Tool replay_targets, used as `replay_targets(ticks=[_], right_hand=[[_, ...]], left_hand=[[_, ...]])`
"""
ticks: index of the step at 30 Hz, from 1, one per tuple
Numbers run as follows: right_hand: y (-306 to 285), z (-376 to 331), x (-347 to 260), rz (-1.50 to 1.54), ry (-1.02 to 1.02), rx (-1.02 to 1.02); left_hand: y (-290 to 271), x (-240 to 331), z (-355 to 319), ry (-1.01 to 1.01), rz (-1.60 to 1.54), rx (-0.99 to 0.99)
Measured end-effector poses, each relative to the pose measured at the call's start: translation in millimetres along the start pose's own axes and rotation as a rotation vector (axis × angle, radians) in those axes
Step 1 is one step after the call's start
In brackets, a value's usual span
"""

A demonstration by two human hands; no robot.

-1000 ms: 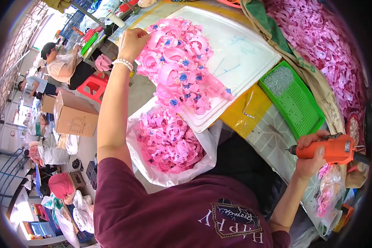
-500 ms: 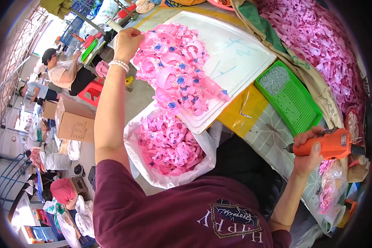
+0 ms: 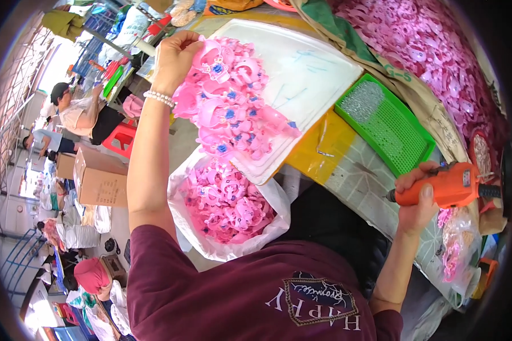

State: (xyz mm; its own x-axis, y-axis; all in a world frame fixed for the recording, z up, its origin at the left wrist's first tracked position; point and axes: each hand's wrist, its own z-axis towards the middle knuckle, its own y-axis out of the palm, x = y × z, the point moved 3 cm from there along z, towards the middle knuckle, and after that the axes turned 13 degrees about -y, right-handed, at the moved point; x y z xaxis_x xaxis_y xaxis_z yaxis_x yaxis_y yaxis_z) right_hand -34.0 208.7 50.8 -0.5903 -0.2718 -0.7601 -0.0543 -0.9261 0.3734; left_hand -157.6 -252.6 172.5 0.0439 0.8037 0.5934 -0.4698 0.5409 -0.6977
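Observation:
My left hand (image 3: 177, 59), with a beaded bracelet at its wrist, pinches a pink plastic part at the far left edge of a pile. That pile of pink plastic parts (image 3: 230, 99), dotted with blue flower-like bits, covers the left side of a white board (image 3: 307, 71). An orange electric screwdriver (image 3: 446, 187) lies across my right hand (image 3: 418, 199), whose fingers wrap round its body; the tip points left. Beyond it stands a green perforated tray (image 3: 395, 133) with small silvery pieces (image 3: 361, 102), likely screws, heaped at its far end.
Below the board's left edge, a white sack (image 3: 250, 247) is full of similar pink parts. A large heap of pink parts (image 3: 415, 51) spreads over an opened woven sack at the far right. Cardboard boxes (image 3: 99, 176) and seated people (image 3: 82, 113) are off to the left.
The whole view has shifted slightly, so board and tray appear further left. My left hand stays at the pile's edge, pinching a part. The screwdriver remains in my right hand.

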Motion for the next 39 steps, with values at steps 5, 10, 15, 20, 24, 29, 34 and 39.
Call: replay_targets(ticks=[5,10,15,20,24,29,34,39], right_hand=[[3,10,5,-0.143,0.048,-0.059],[39,43,-7,-0.430,0.113,-0.125],[36,51,-8,-0.576,-0.053,-0.257],[13,45,-10,-0.569,-0.003,-0.178],[-4,44,-8,-0.568,-0.038,-0.078],[-11,45,-11,-0.709,-0.056,-0.069],[-15,48,-10,-0.707,-0.081,-0.013],[-7,48,-9,-0.771,-0.070,-0.045]], left_hand=[[53,87,-50,0.118,-0.159,-0.216],[119,161,-101,0.324,-0.185,-0.408],[160,197,-121,0.369,-0.292,-0.540],[160,238,-138,0.327,-0.427,-0.531],[171,243,-147,0.319,-0.493,-0.530],[183,221,-162,0.190,-0.672,-0.165],[210,179,-208,-0.462,-1.242,-0.676],[227,194,-236,-0.537,-1.480,-0.969]])
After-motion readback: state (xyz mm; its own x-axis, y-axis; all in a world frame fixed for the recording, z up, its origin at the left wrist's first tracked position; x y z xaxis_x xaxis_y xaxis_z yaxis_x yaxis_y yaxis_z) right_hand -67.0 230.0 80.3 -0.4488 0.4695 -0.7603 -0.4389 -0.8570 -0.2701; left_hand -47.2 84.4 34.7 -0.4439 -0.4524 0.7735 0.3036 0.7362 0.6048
